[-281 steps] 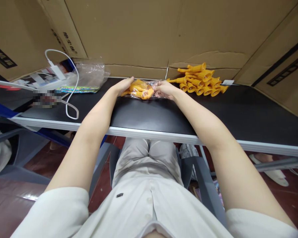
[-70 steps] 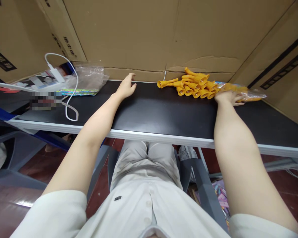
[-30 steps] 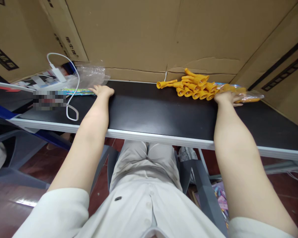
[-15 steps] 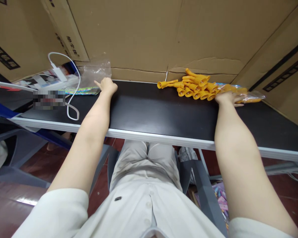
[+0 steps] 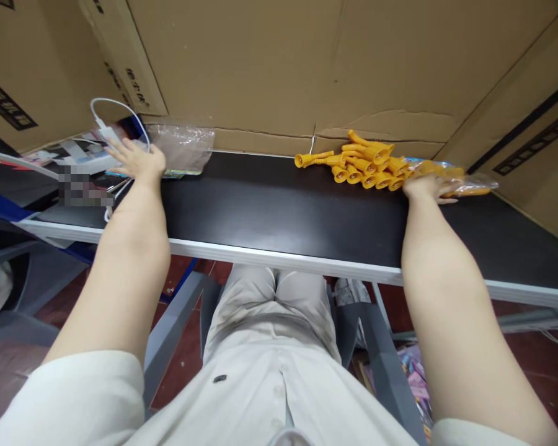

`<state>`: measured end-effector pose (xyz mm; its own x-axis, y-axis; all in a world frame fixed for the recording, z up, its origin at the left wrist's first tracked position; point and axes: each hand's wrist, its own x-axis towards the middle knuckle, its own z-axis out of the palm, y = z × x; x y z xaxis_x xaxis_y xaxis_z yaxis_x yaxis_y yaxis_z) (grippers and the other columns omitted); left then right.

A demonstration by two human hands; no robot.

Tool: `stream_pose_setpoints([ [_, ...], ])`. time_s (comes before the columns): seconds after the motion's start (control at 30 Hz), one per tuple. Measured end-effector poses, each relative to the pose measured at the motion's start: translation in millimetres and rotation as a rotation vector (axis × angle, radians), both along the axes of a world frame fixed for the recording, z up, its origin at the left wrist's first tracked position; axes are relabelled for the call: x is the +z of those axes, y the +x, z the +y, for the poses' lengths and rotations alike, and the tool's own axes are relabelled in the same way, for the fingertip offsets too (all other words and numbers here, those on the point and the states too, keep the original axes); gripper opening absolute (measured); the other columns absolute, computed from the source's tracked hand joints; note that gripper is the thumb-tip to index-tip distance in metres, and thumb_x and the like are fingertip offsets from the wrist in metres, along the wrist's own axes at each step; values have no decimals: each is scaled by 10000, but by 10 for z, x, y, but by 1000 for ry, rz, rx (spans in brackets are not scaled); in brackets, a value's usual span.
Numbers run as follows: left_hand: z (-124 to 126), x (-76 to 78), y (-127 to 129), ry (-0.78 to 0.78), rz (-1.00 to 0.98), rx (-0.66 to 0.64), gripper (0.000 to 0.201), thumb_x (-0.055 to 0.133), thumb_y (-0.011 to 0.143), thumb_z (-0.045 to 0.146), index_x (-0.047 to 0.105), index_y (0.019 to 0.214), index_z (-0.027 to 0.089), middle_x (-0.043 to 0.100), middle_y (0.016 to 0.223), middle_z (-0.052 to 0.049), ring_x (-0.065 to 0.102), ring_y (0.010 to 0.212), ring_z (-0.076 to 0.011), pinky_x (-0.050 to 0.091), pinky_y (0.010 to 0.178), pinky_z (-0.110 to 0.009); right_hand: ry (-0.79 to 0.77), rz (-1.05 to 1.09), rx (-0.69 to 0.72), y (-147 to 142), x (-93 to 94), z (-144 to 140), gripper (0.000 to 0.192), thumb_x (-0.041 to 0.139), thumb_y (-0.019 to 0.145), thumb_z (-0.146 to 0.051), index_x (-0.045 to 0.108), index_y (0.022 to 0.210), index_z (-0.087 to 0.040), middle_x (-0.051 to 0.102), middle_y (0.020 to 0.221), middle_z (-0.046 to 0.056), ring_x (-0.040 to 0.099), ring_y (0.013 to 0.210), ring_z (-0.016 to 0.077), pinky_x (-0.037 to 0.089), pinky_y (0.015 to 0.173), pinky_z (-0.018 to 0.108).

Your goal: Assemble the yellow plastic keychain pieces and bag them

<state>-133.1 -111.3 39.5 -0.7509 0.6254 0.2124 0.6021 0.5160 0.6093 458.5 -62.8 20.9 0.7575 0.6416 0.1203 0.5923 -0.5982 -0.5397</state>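
Note:
My left hand (image 5: 138,160) is held over the left part of the black table, palm down with fingers spread and nothing in it. It is nearest to a white plug (image 5: 106,131) on a cable and to a clear plastic bag (image 5: 183,145) with a colourful printed edge. My right hand (image 5: 426,187) lies at the right end of a pile of orange trumpet-shaped plastic pieces (image 5: 369,164). Its fingers stretch to the right over another clear bag (image 5: 481,181) with orange pieces in it; whether they press on it I cannot tell.
The black tabletop (image 5: 279,204) has a silver front edge. Cardboard walls (image 5: 260,68) stand along its back and sides. Several papers and a white device lie at the left end beside a blurred-out patch. Below is a grey chair arm (image 5: 385,365).
My left hand has moved left, away from the clear bag to beside the white plug, and its fingers have spread. My right hand stays on the orange pile.

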Motion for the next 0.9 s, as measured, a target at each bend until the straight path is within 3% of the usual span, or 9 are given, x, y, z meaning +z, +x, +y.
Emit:
stream_pose_setpoints([
  [0.2,-16,-83,-234,-25,-19,12,915,221,1131,526,105,1823,-61,-116,1952,-205,-50,1829,-436,155,1405,-853,57,-38,-38,51,-94,101,654,445,1159,-297,478,1772,-72,190,1930,197,36,1821,389,11,1434,676],
  [0.43,31,-112,-294,35,-1,-21,914,244,1124,527,92,1830,-33,-128,1952,-207,-34,1822,-461,170,1400,-853,55,0,-25,-59,18,-42,637,445,1126,-251,512,1736,-76,240,1919,194,30,1823,373,14,1447,669],
  [0.5,45,-125,-287,108,104,-69,862,285,1129,461,150,1821,-36,-59,1957,-229,-11,1822,-455,96,1424,-828,43,-2,-19,-88,41,-75,643,444,1132,-237,491,1750,-67,234,1921,188,40,1823,369,46,1456,656],
  [0.63,157,-97,-169,90,348,-320,752,325,1125,331,285,1775,-44,46,1965,-209,64,1828,-363,0,1494,-594,23,-9,-31,-107,43,-86,637,444,1153,-252,494,1757,-54,228,1927,165,26,1824,371,24,1455,655],
  [0.73,311,-44,36,-42,502,-446,693,384,1083,277,448,1690,-51,323,1897,-231,247,1788,-321,146,1480,-439,32,-11,-40,-95,29,-68,632,437,1159,-271,504,1755,-70,215,1930,161,37,1824,366,21,1451,651],
  [0.8,417,-21,204,-235,465,-475,703,423,1089,342,478,1690,-20,558,1734,-286,505,1654,-361,380,1386,-466,36,-13,-35,-82,21,-54,644,430,1171,-295,474,1773,-70,191,1937,161,42,1823,370,32,1451,644],
  [0.87,499,-16,371,-376,436,-483,753,509,1066,424,523,1680,-11,615,1671,-322,569,1601,-438,457,1330,-517,53,-8,-36,-70,16,-39,653,397,1191,-338,458,1784,-72,184,1939,160,52,1822,378,45,1448,650],
  [0.9,528,-18,446,-411,442,-465,718,537,1036,363,573,1651,-6,629,1658,-321,581,1593,-435,447,1338,-511,69,-7,-43,-66,14,-31,657,375,1200,-362,460,1785,-74,192,1937,161,69,1820,379,45,1446,655],
])
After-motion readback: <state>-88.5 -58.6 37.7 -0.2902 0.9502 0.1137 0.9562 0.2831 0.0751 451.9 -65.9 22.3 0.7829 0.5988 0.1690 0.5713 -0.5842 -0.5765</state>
